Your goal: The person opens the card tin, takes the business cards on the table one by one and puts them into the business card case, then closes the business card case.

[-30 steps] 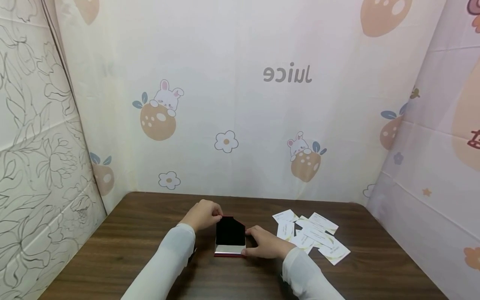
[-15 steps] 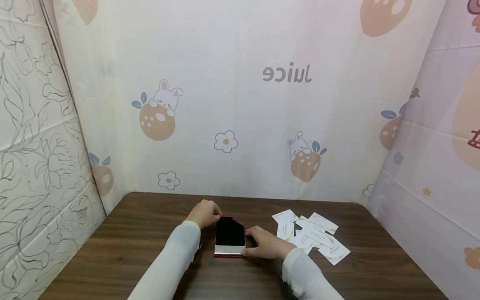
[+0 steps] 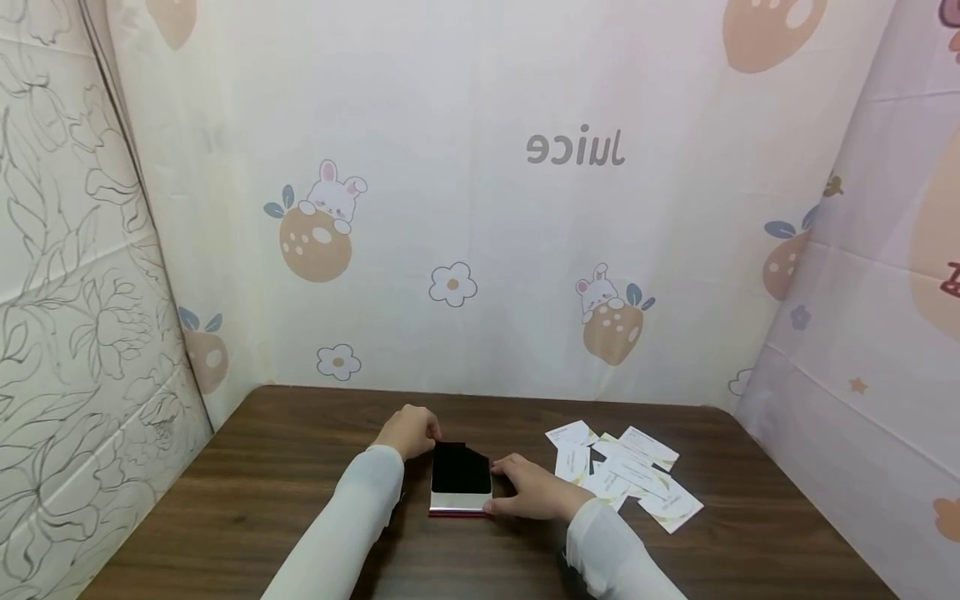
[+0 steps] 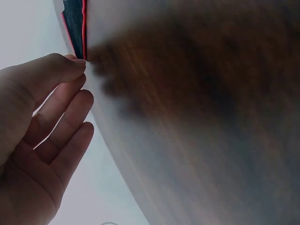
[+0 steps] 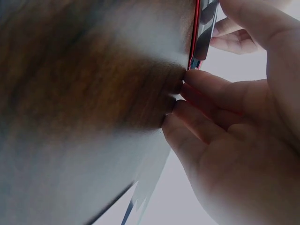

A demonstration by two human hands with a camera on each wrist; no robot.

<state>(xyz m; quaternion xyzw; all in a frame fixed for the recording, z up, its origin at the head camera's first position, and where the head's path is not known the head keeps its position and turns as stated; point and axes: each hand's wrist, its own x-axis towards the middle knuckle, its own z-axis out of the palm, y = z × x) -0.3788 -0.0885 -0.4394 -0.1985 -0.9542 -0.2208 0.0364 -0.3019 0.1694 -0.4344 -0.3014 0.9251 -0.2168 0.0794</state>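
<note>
A business card case point(image 3: 460, 483) with black lining, a silver strip along its near edge and red edging sits on the table between my hands. My left hand point(image 3: 407, 431) is at its far left corner; in the left wrist view, thumb and forefinger pinch a corner of the dark, red-edged case point(image 4: 75, 26), the other fingers loosely bent. My right hand point(image 3: 534, 487) holds the right side, thumb at the near corner and forefinger farther back. In the right wrist view its fingertips point(image 5: 190, 75) meet the table beside the case's red edge point(image 5: 194, 33).
Several white printed cards point(image 3: 637, 468) lie scattered and overlapping to the right of my right hand on the dark wooden table point(image 3: 247, 492). Patterned curtains point(image 3: 465, 208) stand behind the table and along both sides.
My left hand has come slightly down and toward me, and the far edge of the black part sits lower in the head view. My right hand stays in place.
</note>
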